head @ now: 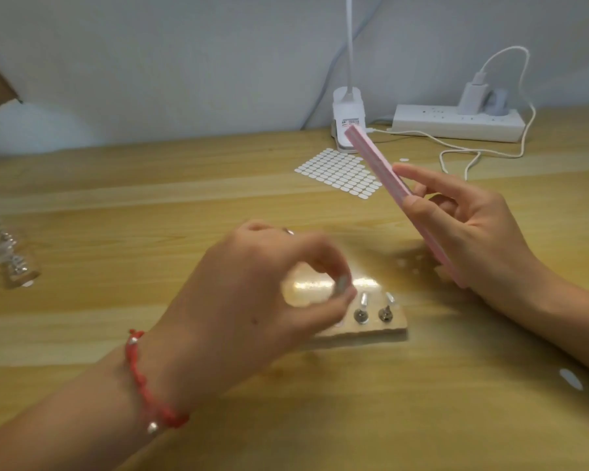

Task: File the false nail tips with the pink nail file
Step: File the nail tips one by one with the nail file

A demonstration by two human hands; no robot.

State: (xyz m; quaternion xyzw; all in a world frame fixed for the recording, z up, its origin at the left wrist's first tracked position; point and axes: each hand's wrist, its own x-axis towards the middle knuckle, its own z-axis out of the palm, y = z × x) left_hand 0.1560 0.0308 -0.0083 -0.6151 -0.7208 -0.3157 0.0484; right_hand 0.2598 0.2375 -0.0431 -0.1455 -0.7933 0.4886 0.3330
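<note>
Left hand [252,294] arched over board [371,331], thumb and forefinger pinching a tip [342,286], right hand [473,232] at 2 o'clock gripping file [385,175], its far end toward 11 o'clock

Looks like a home desk set up for nail craft. A light wooden desk [116,198] stands against a plain pale wall [184,45]. On it are a white power strip [456,125] with a charger [470,96] plugged in, a lamp base [348,113], a sheet of oval stickers [337,171], and a wooden block [371,329] whose metal pegs carry false nail tips [364,300].
</note>
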